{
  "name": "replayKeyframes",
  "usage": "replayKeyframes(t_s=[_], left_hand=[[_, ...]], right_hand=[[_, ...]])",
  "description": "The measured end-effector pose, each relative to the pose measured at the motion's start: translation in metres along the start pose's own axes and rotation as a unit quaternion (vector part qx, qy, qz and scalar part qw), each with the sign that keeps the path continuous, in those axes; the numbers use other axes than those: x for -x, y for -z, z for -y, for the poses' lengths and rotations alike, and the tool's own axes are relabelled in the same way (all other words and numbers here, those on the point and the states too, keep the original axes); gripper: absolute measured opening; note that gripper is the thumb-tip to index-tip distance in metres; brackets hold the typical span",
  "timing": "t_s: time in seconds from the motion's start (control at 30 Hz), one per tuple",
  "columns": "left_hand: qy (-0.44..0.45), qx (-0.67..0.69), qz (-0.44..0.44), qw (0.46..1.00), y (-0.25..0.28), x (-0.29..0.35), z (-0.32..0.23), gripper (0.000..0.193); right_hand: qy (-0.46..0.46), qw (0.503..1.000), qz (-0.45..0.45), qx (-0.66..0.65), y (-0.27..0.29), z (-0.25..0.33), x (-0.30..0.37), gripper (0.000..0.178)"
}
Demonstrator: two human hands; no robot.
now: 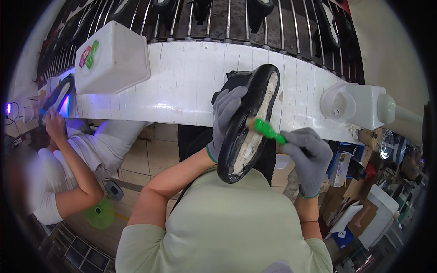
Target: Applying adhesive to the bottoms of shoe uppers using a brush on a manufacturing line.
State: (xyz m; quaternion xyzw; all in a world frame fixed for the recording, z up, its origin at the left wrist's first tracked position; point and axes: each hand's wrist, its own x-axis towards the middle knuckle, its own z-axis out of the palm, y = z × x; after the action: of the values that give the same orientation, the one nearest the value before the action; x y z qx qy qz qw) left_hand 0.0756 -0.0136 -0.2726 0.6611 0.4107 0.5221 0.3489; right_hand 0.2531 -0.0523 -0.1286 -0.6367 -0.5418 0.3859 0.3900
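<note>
My left hand (226,111), in a grey glove, is wrapped round the side of a black shoe upper (268,84). Its underside faces up and shows a long pale, whitish strip framed by the black edge. The shoe is tilted, one end over the white worktop and the other near my chest. In my gloved right hand (309,152), closed round the handle, is a green brush (267,129). Its bristles meet the underside near the middle of the shoe, close to the left edge.
A white plastic bin (111,59) stands on the white worktop (182,82). To the right are a clear round cup (339,105) and a white container (366,104). Beyond the worktop, metal rollers (227,22) carry several black shoes. A co-worker (77,159) handles another shoe at left.
</note>
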Motion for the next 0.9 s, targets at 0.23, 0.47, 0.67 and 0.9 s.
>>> replayKeyframes(t_s=[0.23, 0.47, 0.67, 0.9], left_hand=[[-0.156, -0.004, -0.082, 0.984, -0.015, -0.007, 0.006, 0.067], [-0.159, -0.037, -0.076, 0.984, -0.013, -0.006, -0.001, 0.060], [-0.160, -0.048, -0.063, 0.984, -0.013, -0.005, 0.000, 0.054], [-0.166, -0.053, -0.060, 0.983, -0.014, -0.005, 0.001, 0.053]], right_hand=[[-0.020, 0.999, 0.013, 0.030, -0.002, -0.006, 0.001, 0.023], [-0.066, 0.997, -0.042, 0.015, -0.006, -0.035, -0.015, 0.019], [-0.106, 0.989, -0.086, 0.048, -0.004, -0.072, -0.046, 0.018], [-0.066, 0.991, -0.098, 0.063, 0.007, -0.085, -0.073, 0.019]])
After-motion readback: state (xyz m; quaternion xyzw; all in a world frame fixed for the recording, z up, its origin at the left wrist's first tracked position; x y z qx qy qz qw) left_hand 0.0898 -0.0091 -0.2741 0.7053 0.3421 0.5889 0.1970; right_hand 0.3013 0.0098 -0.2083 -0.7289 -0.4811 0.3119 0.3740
